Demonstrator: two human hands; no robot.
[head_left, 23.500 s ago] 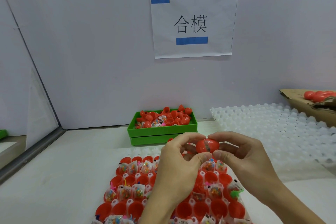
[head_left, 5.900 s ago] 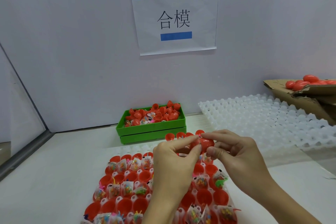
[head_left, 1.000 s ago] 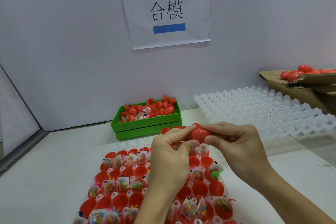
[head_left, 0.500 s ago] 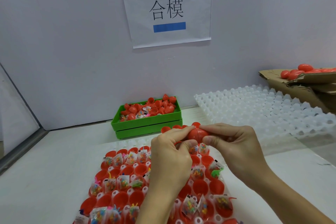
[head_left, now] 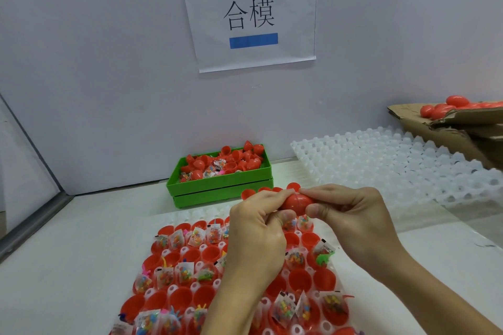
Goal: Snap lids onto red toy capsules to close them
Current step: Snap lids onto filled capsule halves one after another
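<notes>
Both hands up over the tray now; left hand (head_left: 258,228) pinches the left end of a red capsule (head_left: 296,202) between curled fingers and thumb; right hand (head_left: 351,215) grips the right end the same way, thumb beneath, forefinger on top; capsule lies on its side between them, held in the air above the far edge of the tray (head_left: 174,289), a seam showing round its middle; below, the tray's pockets hold open red halves (head_left: 300,279), many stuffed with small toy packets (head_left: 185,272), some bare; behind it, a green bin (head_left: 220,187) against the wall, heaped with loose red halves and a few packets; white trays (head_left: 394,166) stacked to the right; a cardboard box (head_left: 451,128) at far right with closed capsules on top; a paper sign (head_left: 250,13) on the wall.
</notes>
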